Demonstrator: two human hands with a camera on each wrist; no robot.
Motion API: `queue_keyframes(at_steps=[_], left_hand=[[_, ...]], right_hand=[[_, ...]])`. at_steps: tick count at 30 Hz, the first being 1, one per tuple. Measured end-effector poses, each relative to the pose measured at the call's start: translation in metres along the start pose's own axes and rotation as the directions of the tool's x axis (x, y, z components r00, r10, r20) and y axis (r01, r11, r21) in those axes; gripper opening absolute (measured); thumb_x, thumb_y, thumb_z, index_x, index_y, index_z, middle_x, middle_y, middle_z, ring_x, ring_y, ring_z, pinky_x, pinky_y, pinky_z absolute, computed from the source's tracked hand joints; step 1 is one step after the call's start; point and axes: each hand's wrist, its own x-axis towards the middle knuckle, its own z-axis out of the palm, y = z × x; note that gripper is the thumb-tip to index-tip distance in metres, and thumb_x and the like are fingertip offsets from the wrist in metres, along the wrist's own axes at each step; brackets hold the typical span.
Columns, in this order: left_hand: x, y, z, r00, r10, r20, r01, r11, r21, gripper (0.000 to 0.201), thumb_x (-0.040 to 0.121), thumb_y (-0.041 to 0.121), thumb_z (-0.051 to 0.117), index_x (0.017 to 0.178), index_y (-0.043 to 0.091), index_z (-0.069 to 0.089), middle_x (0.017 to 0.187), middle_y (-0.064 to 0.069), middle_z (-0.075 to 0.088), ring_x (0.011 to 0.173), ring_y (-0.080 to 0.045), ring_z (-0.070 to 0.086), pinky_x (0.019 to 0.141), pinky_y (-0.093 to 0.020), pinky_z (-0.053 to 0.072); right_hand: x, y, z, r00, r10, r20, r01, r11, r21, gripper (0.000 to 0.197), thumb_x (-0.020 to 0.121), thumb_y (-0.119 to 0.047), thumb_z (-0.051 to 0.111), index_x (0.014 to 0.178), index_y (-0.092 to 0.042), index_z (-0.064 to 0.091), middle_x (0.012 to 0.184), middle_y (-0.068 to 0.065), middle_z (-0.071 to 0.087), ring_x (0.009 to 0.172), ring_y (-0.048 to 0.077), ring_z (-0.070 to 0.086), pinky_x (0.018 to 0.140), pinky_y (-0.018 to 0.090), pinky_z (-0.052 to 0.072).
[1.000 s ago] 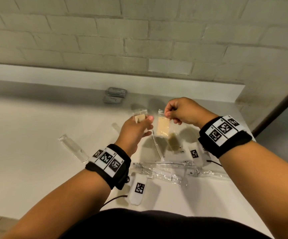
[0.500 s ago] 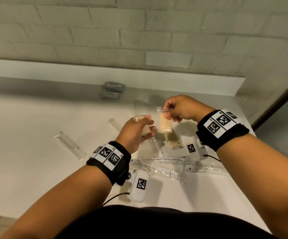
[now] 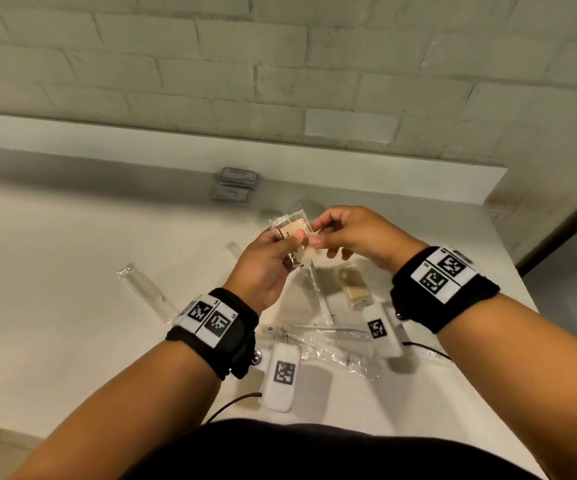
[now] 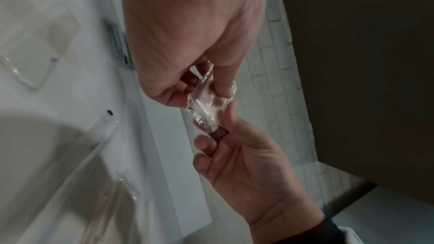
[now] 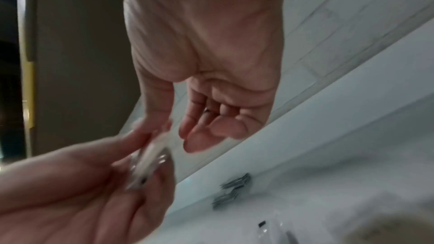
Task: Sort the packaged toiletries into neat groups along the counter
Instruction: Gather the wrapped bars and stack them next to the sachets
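Note:
My left hand (image 3: pixel 289 239) holds small clear-wrapped tan packets (image 3: pixel 294 232) above the middle of the white counter (image 3: pixel 72 271). My right hand (image 3: pixel 318 237) meets it from the right, its thumb and forefinger pinching the packets' near edge. In the left wrist view the crinkled clear wrap (image 4: pixel 206 105) sits between the left hand (image 4: pixel 202 84) and the right hand (image 4: pixel 223 127). The right wrist view is blurred and shows the packets (image 5: pixel 150 157) edge-on between both hands. One more tan packet (image 3: pixel 353 289) lies on the counter below my right hand.
A stack of grey sachets (image 3: pixel 235 183) sits by the back ledge. A long clear tube pack (image 3: pixel 145 296) lies at the left. Several clear-wrapped long items (image 3: pixel 314 337) lie near the front. The counter ends at the right beside a wall corner.
My right hand carried its tan packet left and up to the left hand's packet. The two hands, apart before, now meet over the counter.

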Motion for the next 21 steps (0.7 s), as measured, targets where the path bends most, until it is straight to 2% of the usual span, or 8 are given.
queue_keyframes(at_steps=[3,6,9,10,12,14,17,21], left_hand=[[-0.001,0.004,0.005,0.998,-0.001,-0.059,0.0,1.0,-0.031,0.032,0.093,0.025,0.058,0.117,0.005,0.059,0.105,-0.01,0.068,0.092,-0.022,0.064,0.082,-0.032,0.046],[-0.003,0.011,0.001,0.993,-0.09,-0.079,0.083,0.993,-0.088,0.044,0.093,0.047,0.05,0.108,0.007,0.059,0.093,-0.007,0.067,0.078,-0.017,0.066,0.072,-0.028,0.055],[-0.009,0.015,-0.001,0.998,-0.064,-0.024,0.063,0.995,-0.073,0.013,0.094,0.012,0.056,0.105,0.007,0.061,0.086,-0.006,0.068,0.065,-0.013,0.066,0.063,-0.022,0.057],[-0.01,0.014,-0.001,0.999,-0.027,-0.038,0.026,0.999,-0.042,0.017,0.092,0.003,0.057,0.108,0.007,0.061,0.088,-0.006,0.068,0.067,-0.014,0.065,0.065,-0.022,0.057],[-0.012,0.013,0.0,0.998,0.042,-0.055,-0.042,0.999,0.009,0.021,0.09,0.0,0.058,0.109,0.008,0.06,0.092,-0.007,0.068,0.071,-0.017,0.061,0.069,-0.023,0.056],[-0.015,0.013,0.002,0.995,0.083,-0.063,-0.08,0.995,0.053,0.019,0.091,0.001,0.057,0.107,0.01,0.061,0.093,-0.006,0.068,0.071,-0.017,0.059,0.07,-0.023,0.056],[-0.017,0.014,0.008,0.992,0.109,-0.059,-0.104,0.991,0.085,0.017,0.094,0.003,0.053,0.107,0.01,0.063,0.094,-0.007,0.068,0.067,-0.016,0.059,0.07,-0.025,0.056],[-0.02,0.016,0.013,0.992,0.124,-0.037,-0.119,0.987,0.106,0.017,0.096,0.004,0.051,0.106,0.011,0.063,0.093,-0.004,0.068,0.07,-0.014,0.063,0.077,-0.03,0.054]], right_hand=[[0.001,-0.001,0.013,0.972,-0.146,-0.186,0.152,0.988,0.019,0.017,0.077,-0.006,0.075,0.074,-0.019,0.065,0.069,-0.003,0.06,0.057,0.007,0.052,0.053,0.016,0.041],[0.004,0.005,0.013,0.866,-0.328,-0.378,0.33,0.942,-0.063,0.022,0.077,0.0,0.074,0.078,-0.022,0.072,0.085,-0.005,0.055,0.071,0.006,0.054,0.07,0.015,0.046],[-0.004,0.01,0.014,0.877,-0.384,-0.288,0.384,0.922,-0.059,0.033,0.082,0.013,0.061,0.092,-0.015,0.074,0.112,0.001,0.057,0.099,0.009,0.059,0.089,0.018,0.049],[-0.005,0.01,0.013,0.885,-0.367,-0.287,0.374,0.927,-0.033,0.039,0.084,0.016,0.054,0.095,-0.015,0.074,0.116,0.002,0.058,0.101,0.006,0.06,0.089,0.018,0.049],[-0.008,0.003,0.01,0.907,-0.275,-0.32,0.326,0.938,0.12,0.042,0.089,0.014,0.045,0.099,-0.016,0.071,0.113,0.005,0.063,0.086,0.006,0.064,0.076,0.021,0.052],[-0.01,-0.006,0.006,0.935,-0.176,-0.309,0.259,0.932,0.253,0.027,0.093,0.002,0.05,0.102,-0.016,0.067,0.095,0.006,0.068,0.069,0.013,0.064,0.061,0.026,0.05],[-0.009,-0.013,0.002,0.948,-0.15,-0.279,0.202,0.965,0.168,0.008,0.088,-0.014,0.066,0.093,-0.013,0.071,0.074,-0.001,0.069,0.059,0.014,0.059,0.051,0.024,0.044],[-0.006,-0.02,-0.001,0.94,-0.155,-0.303,0.194,0.975,0.105,0.007,0.084,-0.011,0.071,0.083,-0.005,0.071,0.05,-0.011,0.061,0.047,0.006,0.049,0.047,0.019,0.04]])
